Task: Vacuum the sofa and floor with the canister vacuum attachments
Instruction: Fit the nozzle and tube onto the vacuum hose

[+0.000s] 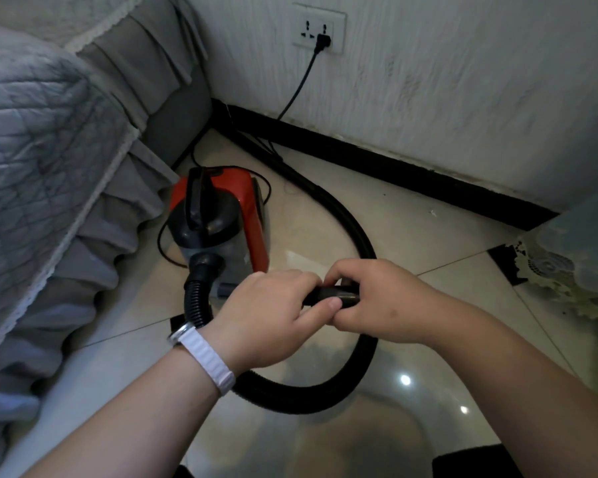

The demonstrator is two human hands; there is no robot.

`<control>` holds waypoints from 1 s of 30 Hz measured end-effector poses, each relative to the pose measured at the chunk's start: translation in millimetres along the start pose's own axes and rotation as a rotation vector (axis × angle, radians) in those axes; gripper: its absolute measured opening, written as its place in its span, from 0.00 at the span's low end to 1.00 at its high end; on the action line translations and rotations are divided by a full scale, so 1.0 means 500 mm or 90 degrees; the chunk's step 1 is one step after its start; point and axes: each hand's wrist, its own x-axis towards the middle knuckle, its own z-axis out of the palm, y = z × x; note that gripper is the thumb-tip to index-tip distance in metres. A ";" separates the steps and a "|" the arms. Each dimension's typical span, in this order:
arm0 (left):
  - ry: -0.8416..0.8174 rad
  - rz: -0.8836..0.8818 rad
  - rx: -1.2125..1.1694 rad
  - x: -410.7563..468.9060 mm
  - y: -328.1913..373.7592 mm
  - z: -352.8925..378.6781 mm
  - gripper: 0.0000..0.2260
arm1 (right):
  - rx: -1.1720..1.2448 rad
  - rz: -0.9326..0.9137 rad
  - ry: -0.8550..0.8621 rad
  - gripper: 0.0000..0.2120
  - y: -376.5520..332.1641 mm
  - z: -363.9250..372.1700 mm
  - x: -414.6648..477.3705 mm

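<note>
Head view showed both hands closed on a short dark nozzle piece (335,295) held above the tiled floor (428,243). Left hand (273,315) wrapped one end, thumb along its underside; right hand (380,298) gripped the other, fingers curled over. Whether the piece was being joined or parted could not be told. Good practice: keep both parts in line, push and twist squarely, wrists level. Canister vacuum (218,219) stood beside the sofa (49,150), its hose (363,243) looping beneath the forearms, plug (323,39) seated.

Dim indoor light, glare spots on glossy floor tiles (405,380), wide-angle edge distortion, soft corners
</note>
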 end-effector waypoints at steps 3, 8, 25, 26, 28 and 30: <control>-0.003 -0.042 0.019 0.001 -0.013 -0.002 0.27 | 0.030 -0.010 0.009 0.11 -0.006 0.012 0.011; 0.037 -0.077 0.079 0.026 -0.035 -0.015 0.30 | 0.132 -0.018 0.064 0.17 0.001 0.015 0.019; 0.113 0.040 0.252 0.058 -0.114 0.070 0.33 | -0.321 0.227 -0.037 0.24 0.383 0.185 0.222; 0.125 0.063 0.254 0.049 -0.119 0.076 0.32 | -0.264 0.239 -0.016 0.26 0.399 0.192 0.231; 0.107 0.084 0.263 0.030 -0.126 0.082 0.31 | -0.134 0.254 0.019 0.27 0.421 0.193 0.244; 0.088 0.088 0.267 0.012 -0.129 0.083 0.30 | 0.009 0.278 0.063 0.27 0.426 0.184 0.257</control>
